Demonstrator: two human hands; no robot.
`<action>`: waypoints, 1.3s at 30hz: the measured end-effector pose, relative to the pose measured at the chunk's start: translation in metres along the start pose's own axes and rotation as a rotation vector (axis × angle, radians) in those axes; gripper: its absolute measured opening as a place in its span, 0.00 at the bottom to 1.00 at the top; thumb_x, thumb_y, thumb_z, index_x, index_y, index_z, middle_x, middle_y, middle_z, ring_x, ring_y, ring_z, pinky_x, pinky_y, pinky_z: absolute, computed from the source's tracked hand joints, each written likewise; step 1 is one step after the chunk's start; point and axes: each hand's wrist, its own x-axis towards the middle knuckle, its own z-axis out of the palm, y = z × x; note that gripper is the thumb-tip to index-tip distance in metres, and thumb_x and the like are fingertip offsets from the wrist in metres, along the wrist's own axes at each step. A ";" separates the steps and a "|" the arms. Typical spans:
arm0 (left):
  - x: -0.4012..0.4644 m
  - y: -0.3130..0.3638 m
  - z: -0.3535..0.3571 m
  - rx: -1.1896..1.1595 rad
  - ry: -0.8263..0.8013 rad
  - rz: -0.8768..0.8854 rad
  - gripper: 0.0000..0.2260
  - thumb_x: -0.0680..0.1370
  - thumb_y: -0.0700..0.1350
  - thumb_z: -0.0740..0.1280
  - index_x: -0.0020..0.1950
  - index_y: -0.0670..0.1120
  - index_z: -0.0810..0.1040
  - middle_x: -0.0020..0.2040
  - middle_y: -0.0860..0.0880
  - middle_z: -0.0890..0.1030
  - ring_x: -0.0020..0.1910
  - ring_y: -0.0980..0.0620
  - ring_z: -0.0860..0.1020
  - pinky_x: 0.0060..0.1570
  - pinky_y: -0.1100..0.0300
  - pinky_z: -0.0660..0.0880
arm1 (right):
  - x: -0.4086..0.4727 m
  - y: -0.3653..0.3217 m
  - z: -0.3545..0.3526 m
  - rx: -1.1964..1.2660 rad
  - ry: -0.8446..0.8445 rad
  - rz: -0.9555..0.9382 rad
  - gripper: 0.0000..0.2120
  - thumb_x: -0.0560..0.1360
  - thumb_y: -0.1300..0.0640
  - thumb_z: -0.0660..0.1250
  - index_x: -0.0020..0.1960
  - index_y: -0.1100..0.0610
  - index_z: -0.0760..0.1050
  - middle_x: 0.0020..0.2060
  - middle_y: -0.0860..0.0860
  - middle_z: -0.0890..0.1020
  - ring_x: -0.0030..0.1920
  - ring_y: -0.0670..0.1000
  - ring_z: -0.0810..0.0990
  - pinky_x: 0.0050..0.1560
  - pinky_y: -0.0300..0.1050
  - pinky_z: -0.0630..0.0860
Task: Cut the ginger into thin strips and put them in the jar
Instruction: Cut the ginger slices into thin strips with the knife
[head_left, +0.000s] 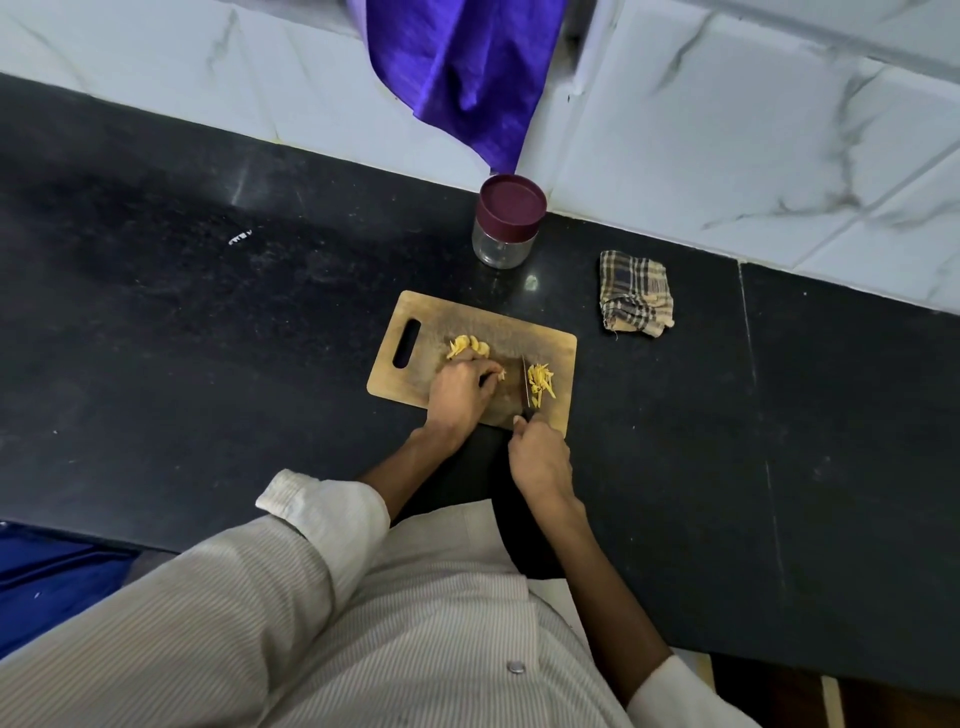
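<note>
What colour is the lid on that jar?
The jar has a dark maroon lid, screwed on; the head view shows it plainly.

The right hand (540, 457) hides the knife (525, 382) handle. Under the left hand's (460, 389) fingertips, the ginger piece (496, 375) barely shows. The purple cloth (467, 73) is cut off by the top edge.

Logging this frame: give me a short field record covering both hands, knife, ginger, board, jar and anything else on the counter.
left hand: holds ginger down on the board
right hand: grips the knife handle
knife: blade on the board, between the hand-held ginger and the strips
ginger slices: uncut, beyond the left hand
ginger strips: piled right of the blade
cutting board: wooden, handle slot at left
jar: lid on, behind the board
checked cloth: folded, right of the jar
counter: black
</note>
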 end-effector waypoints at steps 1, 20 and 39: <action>0.000 -0.001 0.000 0.001 0.000 0.005 0.08 0.77 0.42 0.67 0.54 0.44 0.83 0.53 0.45 0.80 0.49 0.49 0.78 0.48 0.57 0.74 | 0.000 0.001 -0.001 0.007 -0.003 -0.005 0.16 0.85 0.51 0.53 0.61 0.61 0.71 0.55 0.60 0.79 0.57 0.61 0.79 0.48 0.50 0.71; -0.002 -0.002 0.004 0.015 0.005 0.022 0.09 0.78 0.41 0.67 0.55 0.44 0.83 0.54 0.46 0.80 0.49 0.49 0.79 0.49 0.53 0.77 | 0.001 0.000 0.009 0.064 -0.067 -0.035 0.16 0.85 0.52 0.54 0.61 0.62 0.72 0.55 0.60 0.80 0.55 0.61 0.79 0.48 0.49 0.71; -0.004 -0.003 0.004 -0.014 -0.001 0.025 0.05 0.77 0.41 0.68 0.49 0.45 0.83 0.51 0.47 0.80 0.46 0.49 0.78 0.47 0.55 0.76 | -0.003 0.013 0.003 0.041 -0.032 0.046 0.17 0.85 0.51 0.53 0.65 0.61 0.71 0.57 0.61 0.79 0.57 0.61 0.78 0.47 0.48 0.68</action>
